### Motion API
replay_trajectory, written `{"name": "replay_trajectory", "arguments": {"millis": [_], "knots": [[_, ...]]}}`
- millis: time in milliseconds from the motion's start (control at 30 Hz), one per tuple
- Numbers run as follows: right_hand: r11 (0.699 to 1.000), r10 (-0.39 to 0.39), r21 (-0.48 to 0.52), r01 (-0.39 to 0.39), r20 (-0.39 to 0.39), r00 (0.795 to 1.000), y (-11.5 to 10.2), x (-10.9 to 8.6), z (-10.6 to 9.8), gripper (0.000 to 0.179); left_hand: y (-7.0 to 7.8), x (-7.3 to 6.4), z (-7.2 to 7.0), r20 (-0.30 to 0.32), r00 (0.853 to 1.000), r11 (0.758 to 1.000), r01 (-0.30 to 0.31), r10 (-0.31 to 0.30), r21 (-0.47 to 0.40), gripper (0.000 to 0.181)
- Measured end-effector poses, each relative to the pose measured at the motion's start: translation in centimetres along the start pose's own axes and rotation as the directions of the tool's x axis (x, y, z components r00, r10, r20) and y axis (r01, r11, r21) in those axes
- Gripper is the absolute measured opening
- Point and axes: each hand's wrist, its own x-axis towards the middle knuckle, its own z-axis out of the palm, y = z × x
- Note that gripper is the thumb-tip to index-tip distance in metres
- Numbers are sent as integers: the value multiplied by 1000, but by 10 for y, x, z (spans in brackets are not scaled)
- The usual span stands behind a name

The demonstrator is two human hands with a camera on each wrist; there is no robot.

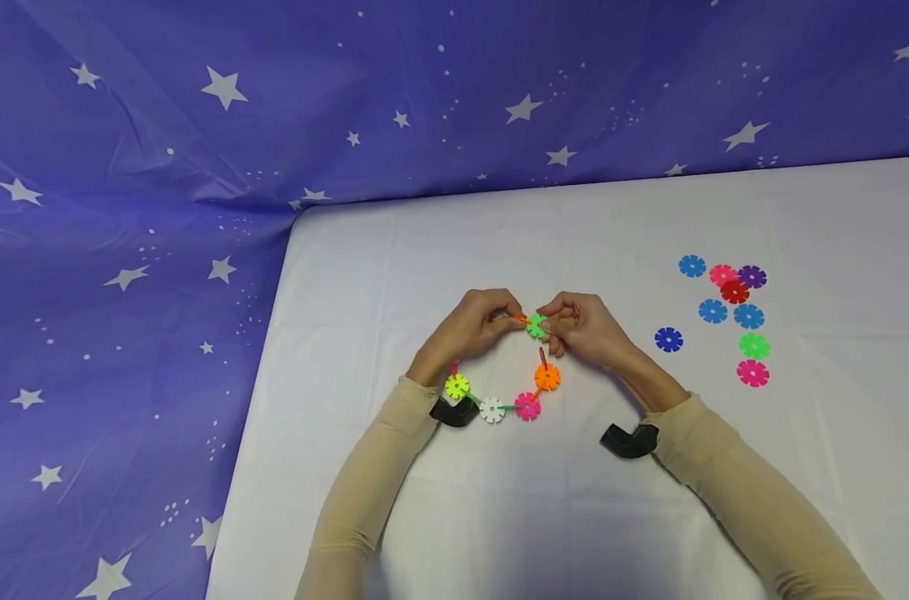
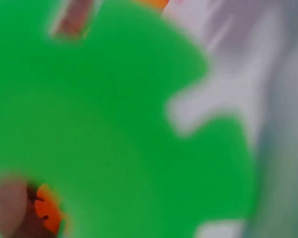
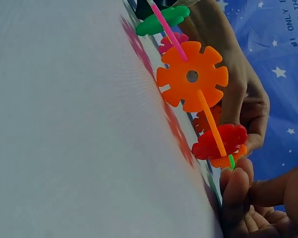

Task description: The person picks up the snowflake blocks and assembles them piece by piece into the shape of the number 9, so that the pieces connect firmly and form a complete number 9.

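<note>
Both hands are raised over the table, close together. My right hand (image 1: 587,329) pinches a light green notched disc (image 1: 534,326) between thumb and fingers. On its other side my left hand (image 1: 475,327) pinches an orange notched disc (image 1: 521,318), seen edge-on and meeting the green one. Below the hands hangs a curved chain of interlocked notched discs, with yellow (image 1: 457,386), white (image 1: 491,410), pink (image 1: 527,407) and orange (image 1: 547,377) ones. A red disc (image 3: 219,142) joins it near my right fingertips in the right wrist view. A blurred green disc (image 2: 119,119) fills the left wrist view.
Loose notched discs lie on the white table (image 1: 836,433) to the right: a dark blue one (image 1: 668,340), a purple one (image 1: 752,277), a green one (image 1: 755,346), a pink one (image 1: 752,373) and several others. A starry purple cloth (image 1: 424,100) hangs behind and at the left.
</note>
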Motion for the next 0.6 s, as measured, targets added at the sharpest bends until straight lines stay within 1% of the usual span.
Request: {"name": "replay_trajectory", "arguments": {"millis": [100,167,267,367,467,600], "knots": [[1000,7,-29,-7,3,1000,-2,0,2,20,2,-1,-3,32,999,999,15,-16,37,8],[996,13,-89,-12,8,1000,-3,-1,3,21,4,-1,-5,62,998,997,24,-29,71,9],[978,5,-206,-2,11,1000,-6,-5,1,22,6,-2,-7,97,994,991,31,-44,130,15],[960,-14,-280,16,9,1000,-8,-7,-2,23,8,-3,-8,105,993,985,31,-49,169,21],[953,-20,-302,26,23,1000,-8,-8,-4,24,9,-2,-9,103,994,982,27,-47,186,20],[956,-2,-292,8,21,1000,-7,-8,-4,25,9,-1,-8,104,994,987,13,-30,161,17]]}}
